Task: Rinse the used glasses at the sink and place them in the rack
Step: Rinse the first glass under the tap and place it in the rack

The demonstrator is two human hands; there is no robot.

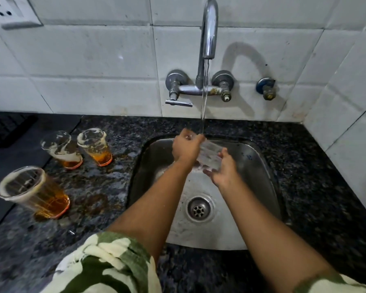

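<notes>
Left hand [185, 149] fingers curled, right hand [222, 171] cupped, forearms extended

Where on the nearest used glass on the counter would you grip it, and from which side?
Grip the nearest glass round its ribbed wall, about midway up, coming from its sink side with the left hand. It stands upright, wider at the rim, with amber liquid at the bottom, so a side grip keeps it level.

White wall socket [15, 12] on tiled wall [93, 60], dark mat [6, 132] on speckled granite counter [304, 166]
</notes>
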